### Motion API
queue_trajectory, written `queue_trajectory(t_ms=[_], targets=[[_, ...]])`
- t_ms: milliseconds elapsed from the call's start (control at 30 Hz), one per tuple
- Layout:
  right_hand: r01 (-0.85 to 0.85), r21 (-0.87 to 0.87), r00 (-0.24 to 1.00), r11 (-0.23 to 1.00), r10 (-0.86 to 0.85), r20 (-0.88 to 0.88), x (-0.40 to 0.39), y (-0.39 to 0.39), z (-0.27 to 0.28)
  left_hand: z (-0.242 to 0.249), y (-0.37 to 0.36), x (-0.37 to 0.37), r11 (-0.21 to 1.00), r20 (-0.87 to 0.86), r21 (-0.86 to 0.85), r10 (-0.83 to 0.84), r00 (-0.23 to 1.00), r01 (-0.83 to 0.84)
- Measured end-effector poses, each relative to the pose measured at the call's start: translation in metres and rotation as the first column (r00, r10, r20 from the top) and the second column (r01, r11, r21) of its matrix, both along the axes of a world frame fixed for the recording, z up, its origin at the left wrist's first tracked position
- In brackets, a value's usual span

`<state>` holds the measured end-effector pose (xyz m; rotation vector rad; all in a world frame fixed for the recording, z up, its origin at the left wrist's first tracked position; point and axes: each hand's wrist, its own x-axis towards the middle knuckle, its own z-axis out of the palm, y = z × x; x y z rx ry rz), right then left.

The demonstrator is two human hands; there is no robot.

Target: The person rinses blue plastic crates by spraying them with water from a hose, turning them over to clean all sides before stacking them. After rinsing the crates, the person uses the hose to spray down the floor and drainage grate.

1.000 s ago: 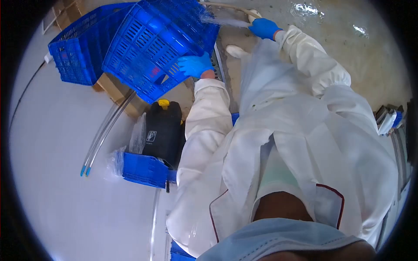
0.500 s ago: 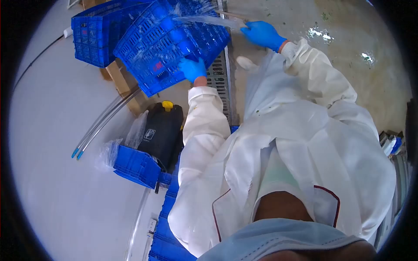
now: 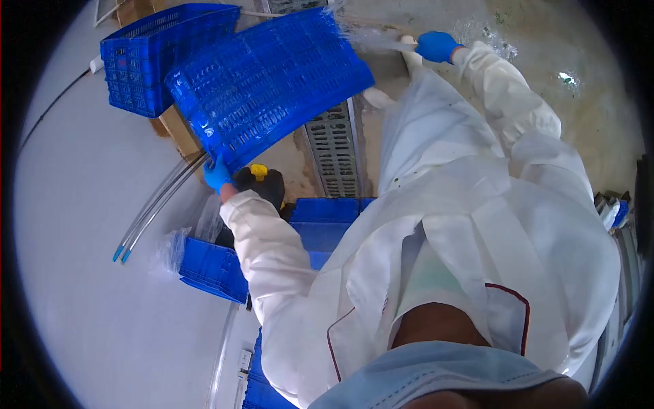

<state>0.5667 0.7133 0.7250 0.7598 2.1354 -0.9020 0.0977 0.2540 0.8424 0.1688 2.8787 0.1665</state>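
Note:
My left hand [image 3: 218,176], in a blue glove, is closed on the lower left corner of a blue plastic crate [image 3: 269,85]. The crate is tilted, its slotted face towards me, wet and shiny. My right hand [image 3: 437,46], also gloved in blue, is closed at the upper right. From it a jet of water [image 3: 371,39] shoots left and splashes at the crate's upper right edge. What it grips looks like a hose, mostly hidden in the fist.
Another blue crate [image 3: 146,65] stands behind at the left, near a wooden piece [image 3: 180,133]. A drain grate [image 3: 332,150] crosses the wet floor [image 3: 490,88]. Metal rods [image 3: 160,204] lean by the white wall. A black container with a yellow cap [image 3: 259,172] sits below my left hand.
The crate has turned, now showing its slotted face instead of its open inside. My left hand has shifted left and down to its corner. My right hand has moved slightly right, water still spraying.

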Motion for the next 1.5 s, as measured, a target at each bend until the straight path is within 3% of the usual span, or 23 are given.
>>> queue_trajectory(t_ms=[33,133,167,200,233,267,367,433,533,633,700,733,767,833,933,967,1033,1233,1333,1433,1500], targets=[[-0.075,0.027,0.997,0.997,0.076,-0.021,-0.008,-0.005,0.003,-0.007,-0.017,-0.007,0.982,-0.037,-0.184,0.027,0.999,-0.033],[-0.094,0.175,0.970,0.980,0.130,-0.206,-0.025,-0.020,-0.023,-0.046,-0.046,-0.004,0.981,0.143,-0.021,0.191,0.971,-0.190],[-0.021,0.155,0.978,0.988,0.052,-0.201,-0.033,-0.019,-0.024,-0.057,-0.046,0.008,0.961,0.240,0.247,0.061,0.969,-0.122],[0.051,0.133,0.981,0.990,-0.025,-0.194,-0.041,-0.018,-0.025,-0.065,-0.045,0.013,0.969,0.248,0.063,-0.246,0.937,0.238],[0.126,0.112,0.977,0.986,-0.104,-0.185,-0.048,-0.019,-0.026,-0.084,-0.054,0.015,0.814,0.314,-0.108,-0.516,0.797,0.570],[0.058,0.105,0.978,0.993,-0.036,-0.204,-0.051,-0.023,-0.029,-0.114,-0.071,0.016,0.522,0.427,-0.235,-0.702,0.570,0.820],[-0.177,0.076,0.950,0.981,0.191,-0.248,-0.056,-0.041,-0.036,-0.172,-0.045,0.082,0.519,0.470,-0.167,-0.705,0.530,0.838],[-0.357,0.027,0.896,0.934,0.350,-0.271,-0.059,-0.061,-0.028,-0.204,-0.028,0.119,0.206,0.249,-0.240,-0.931,0.265,0.949],[-0.255,-0.015,0.919,0.967,0.238,-0.313,-0.071,-0.079,-0.002,-0.236,-0.029,0.158,0.613,0.450,0.086,-0.727,0.519,0.785],[-0.072,-0.060,0.921,0.996,0.043,-0.386,-0.093,-0.092,0.004,-0.296,-0.077,0.176,0.461,0.438,-0.074,-0.781,0.444,0.884],[-0.035,-0.110,0.945,0.993,-0.003,-0.327,-0.107,-0.101,0.012,-0.267,-0.060,0.207,0.843,0.366,0.192,-0.537,0.760,0.503],[-0.015,-0.131,0.955,0.991,-0.025,-0.296,-0.110,-0.103,0.012,-0.267,-0.063,0.215,0.914,0.367,0.327,-0.357,0.859,0.241],[-0.017,-0.124,0.947,0.992,-0.024,-0.320,-0.110,-0.109,0.008,-0.265,-0.069,0.219,0.842,0.316,0.249,-0.538,0.781,0.479],[-0.025,-0.109,0.929,0.994,-0.017,-0.369,-0.113,-0.121,0.003,-0.249,-0.069,0.228,0.756,0.387,0.118,-0.632,0.671,0.644],[-0.009,-0.180,0.938,0.984,-0.054,-0.342,-0.114,-0.131,0.003,-0.205,-0.052,0.248,0.655,0.520,0.014,-0.650,0.554,0.755],[-0.080,-0.168,0.926,0.982,0.011,-0.378,-0.115,-0.135,0.005,-0.199,-0.046,0.257,0.743,0.560,0.009,-0.558,0.612,0.669],[-0.222,-0.139,0.884,0.965,0.139,-0.447,-0.116,-0.147,0.012,-0.184,-0.026,0.275,0.939,0.659,-0.021,-0.246,0.711,0.344],[-0.015,-0.235,0.888,0.972,-0.095,-0.450,-0.139,-0.169,0.026,-0.173,-0.014,0.301,0.993,0.680,0.109,-0.051,0.731,-0.033],[-0.046,-0.285,0.917,0.957,-0.073,-0.393,-0.149,-0.173,0.025,-0.176,-0.020,0.306,0.956,0.677,0.217,-0.003,0.736,-0.196],[-0.105,-0.240,0.905,0.965,-0.007,-0.426,-0.148,-0.181,0.013,-0.250,-0.081,0.314,0.981,0.608,0.195,-0.126,0.784,0.007],[-0.100,-0.228,0.906,0.968,-0.006,-0.422,-0.148,-0.180,0.019,-0.218,-0.057,0.311,0.971,0.629,0.217,-0.060,0.775,-0.101]])
